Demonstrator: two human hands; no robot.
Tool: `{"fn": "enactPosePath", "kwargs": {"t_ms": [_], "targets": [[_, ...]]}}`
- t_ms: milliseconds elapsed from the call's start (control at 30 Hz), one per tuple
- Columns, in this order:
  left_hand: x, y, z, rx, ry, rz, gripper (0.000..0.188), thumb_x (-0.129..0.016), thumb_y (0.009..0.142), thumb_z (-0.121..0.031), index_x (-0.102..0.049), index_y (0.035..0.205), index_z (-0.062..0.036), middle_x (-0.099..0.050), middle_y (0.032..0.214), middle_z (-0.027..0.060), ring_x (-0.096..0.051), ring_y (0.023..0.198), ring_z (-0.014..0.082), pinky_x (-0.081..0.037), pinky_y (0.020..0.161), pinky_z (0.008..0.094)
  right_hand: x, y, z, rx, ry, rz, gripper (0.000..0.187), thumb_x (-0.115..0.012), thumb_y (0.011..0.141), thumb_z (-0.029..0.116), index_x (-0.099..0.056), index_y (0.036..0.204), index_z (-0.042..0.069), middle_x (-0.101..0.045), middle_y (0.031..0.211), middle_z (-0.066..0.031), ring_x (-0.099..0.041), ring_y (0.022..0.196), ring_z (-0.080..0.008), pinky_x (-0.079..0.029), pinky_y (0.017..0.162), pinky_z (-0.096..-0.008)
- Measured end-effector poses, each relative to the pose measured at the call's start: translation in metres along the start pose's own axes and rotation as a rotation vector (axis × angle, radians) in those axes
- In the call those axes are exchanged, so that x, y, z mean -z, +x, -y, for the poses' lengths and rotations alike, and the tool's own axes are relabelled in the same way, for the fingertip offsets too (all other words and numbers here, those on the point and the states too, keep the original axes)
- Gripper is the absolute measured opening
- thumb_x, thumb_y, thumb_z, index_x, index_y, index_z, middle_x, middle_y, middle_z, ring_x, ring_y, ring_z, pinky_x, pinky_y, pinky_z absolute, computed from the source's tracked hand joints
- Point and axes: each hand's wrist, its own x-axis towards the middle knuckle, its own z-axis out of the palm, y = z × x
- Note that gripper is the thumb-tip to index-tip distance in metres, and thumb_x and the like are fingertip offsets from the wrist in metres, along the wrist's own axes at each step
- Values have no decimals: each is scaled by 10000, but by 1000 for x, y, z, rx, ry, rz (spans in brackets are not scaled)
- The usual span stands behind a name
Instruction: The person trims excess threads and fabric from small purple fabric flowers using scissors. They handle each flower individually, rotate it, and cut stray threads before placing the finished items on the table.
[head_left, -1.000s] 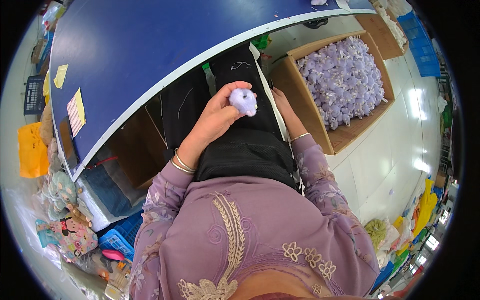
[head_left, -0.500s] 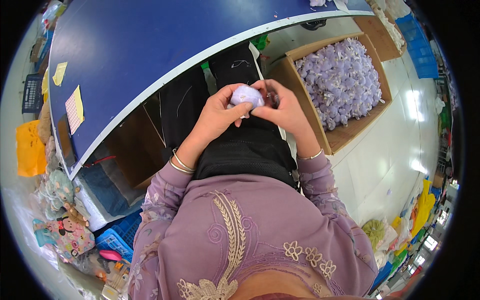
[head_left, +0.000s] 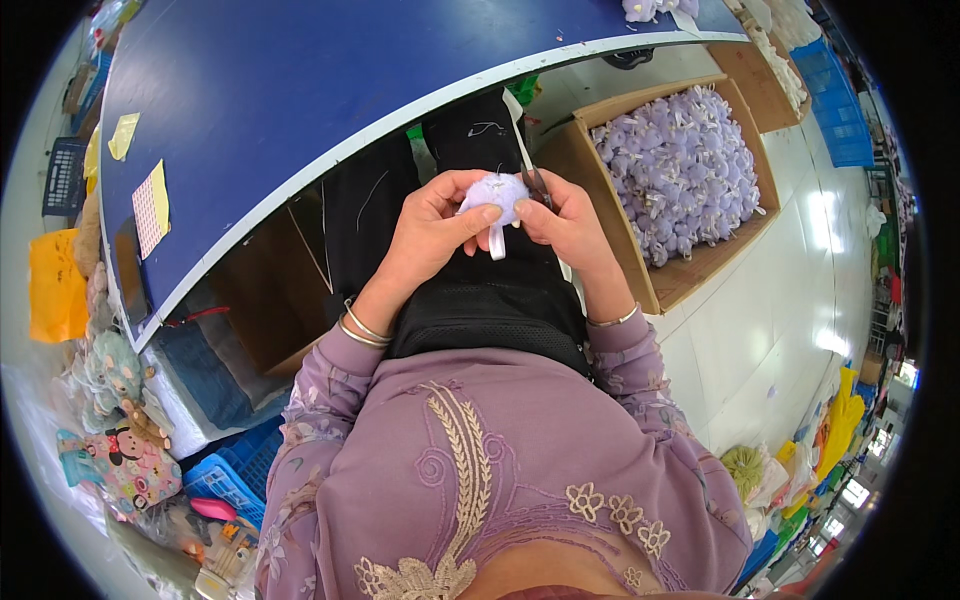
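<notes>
Since half a second ago the two hands have stayed together over the lap, but a small pair of scissors (head_left: 537, 186) now shows at the right edge of the purple plush toy (head_left: 497, 192), and a white ribbon tag (head_left: 497, 240) hangs down from the toy between the thumbs. A second ago only the left hand was on the toy, with the right one lying lower on the lap.

The left hand (head_left: 430, 225) has its fingers closed around the left side of the toy, thumb pressed on the front. The right hand (head_left: 565, 220) is curled against the toy's right side with the scissors in its grip; whether the blades are apart or shut cannot be told. The toy sits between both hands, above the black trousers (head_left: 470, 300), just near of the table's edge.

The blue table (head_left: 300, 90) curves across the far left, with a yellow note (head_left: 124, 135) and a pale checked card (head_left: 151, 207) lying on it. To the right of the hands stands a cardboard box (head_left: 610, 230) filled with more purple plush toys (head_left: 680, 170). On the near left lie other soft toys (head_left: 120, 420) and a blue crate (head_left: 225, 480). Thin bangles (head_left: 360, 327) ring the left wrist, above a purple embroidered sleeve (head_left: 320, 400).
</notes>
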Motion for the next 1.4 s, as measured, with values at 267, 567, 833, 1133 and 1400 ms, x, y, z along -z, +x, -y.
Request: {"fn": "enactPosePath", "kwargs": {"t_ms": [267, 567, 833, 1133, 1400], "targets": [[-4, 1, 2, -1, -286, -106, 204, -587, 949, -111, -550, 1122, -10, -652, 828, 61, -651, 660, 105, -532, 552, 199, 3, 4, -13, -13, 343, 35, 234, -650, 932, 209, -556, 1052, 31, -454, 693, 40, -357, 525, -25, -277, 449, -189], [6, 6, 13, 1, -326, -15, 113, -593, 948, -90, -490, 934, -47, -651, 889, 96, -699, 748, 173, -573, 594, 227, 0, 4, -11, -37, 319, -30, 194, -648, 933, 213, -552, 963, 46, -479, 680, 25, -383, 520, -27, -299, 438, -184], [2, 7, 15, -23, -321, 0, 132, -600, 943, -83, -483, 887, -60, -640, 868, 78, -686, 747, 149, -599, 671, 255, 2, 1, -2, 33, 74, -56, 244, -642, 939, 231, -509, 808, 74, -522, 696, 19, -425, 570, -26, -344, 492, -193], [5, 14, 6, 95, -274, 115, 189, -574, 948, -80, -508, 1121, -38, -646, 1061, 113, -698, 875, 203, -582, 715, 278, 10, -11, 18, 56, -22, -131, 208, -628, 929, 218, -568, 816, 55, -575, 741, 6, -520, 653, -44, -424, 591, -189], [29, 61, -90, -125, 205, 15, 291, -535, 946, -124, -555, 1210, -6, -601, 1236, 108, -639, 997, 162, -520, 735, 246, 130, -31, 74, 351, -69, -973, 202, -510, 979, 186, -624, 939, 24, -637, 795, -49, -422, 518, -40, -301, 442, -205]]}}
